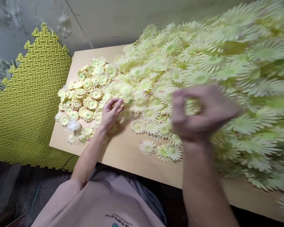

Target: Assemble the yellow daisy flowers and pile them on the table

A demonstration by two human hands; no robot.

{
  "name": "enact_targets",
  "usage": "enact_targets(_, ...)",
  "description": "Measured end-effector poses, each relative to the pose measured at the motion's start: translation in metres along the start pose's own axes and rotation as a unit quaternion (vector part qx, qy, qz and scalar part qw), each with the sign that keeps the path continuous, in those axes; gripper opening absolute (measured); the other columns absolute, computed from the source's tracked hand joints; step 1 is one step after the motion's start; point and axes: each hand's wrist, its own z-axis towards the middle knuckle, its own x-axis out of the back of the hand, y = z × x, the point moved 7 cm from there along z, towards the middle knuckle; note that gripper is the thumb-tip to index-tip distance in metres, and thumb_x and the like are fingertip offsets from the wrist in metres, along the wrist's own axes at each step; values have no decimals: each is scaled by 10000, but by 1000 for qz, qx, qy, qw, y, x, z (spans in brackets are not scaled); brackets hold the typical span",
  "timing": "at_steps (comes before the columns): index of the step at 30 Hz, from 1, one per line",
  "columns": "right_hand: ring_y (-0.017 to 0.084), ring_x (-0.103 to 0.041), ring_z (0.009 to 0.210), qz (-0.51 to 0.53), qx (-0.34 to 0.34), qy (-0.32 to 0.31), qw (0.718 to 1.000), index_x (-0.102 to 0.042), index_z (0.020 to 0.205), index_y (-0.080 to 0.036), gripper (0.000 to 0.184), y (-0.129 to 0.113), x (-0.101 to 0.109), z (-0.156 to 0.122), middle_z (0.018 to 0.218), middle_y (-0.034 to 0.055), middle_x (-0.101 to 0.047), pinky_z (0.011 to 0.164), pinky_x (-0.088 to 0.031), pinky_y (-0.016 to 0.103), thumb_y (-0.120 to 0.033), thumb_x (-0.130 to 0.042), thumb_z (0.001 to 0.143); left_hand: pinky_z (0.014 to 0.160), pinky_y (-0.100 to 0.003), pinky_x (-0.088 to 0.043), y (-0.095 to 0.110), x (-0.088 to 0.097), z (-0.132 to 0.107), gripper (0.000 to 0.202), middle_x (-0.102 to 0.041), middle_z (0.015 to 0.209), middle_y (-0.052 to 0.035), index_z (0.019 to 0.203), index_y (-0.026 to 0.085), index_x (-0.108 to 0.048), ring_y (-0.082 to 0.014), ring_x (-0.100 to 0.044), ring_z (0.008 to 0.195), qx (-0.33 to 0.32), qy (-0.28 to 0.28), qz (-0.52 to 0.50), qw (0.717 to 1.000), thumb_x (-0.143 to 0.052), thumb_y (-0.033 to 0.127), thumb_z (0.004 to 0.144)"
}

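Observation:
My left hand (110, 113) is closed in a pinch over the flower heap. Between its thumb and fingertips is the edge of a pale yellow-green artificial flower head (129, 101) with thin petals. My right hand (198, 112) is raised in front of the large pile of flower heads (200, 77) and smeared by motion. Its thumb and forefinger curl together into a ring; anything between the tips is too blurred to make out. Smaller, layered flower heads (90, 103) lie bunched to the left of my left hand.
A light wooden table (130, 154) carries the flowers. Near its left edge sits a small clear plastic piece (73, 125). A yellow interlocking foam mat (33, 104) leans beside the table on the left. Behind stands a grey wall (123, 19). Several loose flower heads (148, 147) lie toward the front.

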Motion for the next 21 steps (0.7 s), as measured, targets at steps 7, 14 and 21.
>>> enact_targets(7, 265, -685, 864, -105, 6, 34, 994, -663, 950, -219, 105, -2, -61, -31, 889, 75, -735, 852, -518, 484, -236, -626, 853, 722, -241, -546, 6, -9, -6, 141, -659, 872, -17, 847, 234, -703, -93, -632, 775, -32, -33, 74, 996, -722, 361, 790)
enact_targets(14, 198, -656, 669, 19, -133, -8, 991, -635, 870, -208, 256, 16, -71, -47, 798, 66, -706, 629, -543, 337, -430, -726, 778, 797, -267, -511, 12, -21, -9, 118, -660, 880, -32, 820, 230, -724, -119, -620, 843, -67, -91, 130, 985, -702, 346, 810)
enact_targets(21, 166, -634, 629, 162, -225, -11, 961, -621, 813, -197, 340, 39, -82, -60, 731, 18, -660, 592, -543, 294, -410, -833, 653, 845, -318, -498, 6, -23, -7, 127, -680, 920, -59, 745, 216, -746, -157, -630, 908, -31, -129, 111, 985, -761, 342, 749)
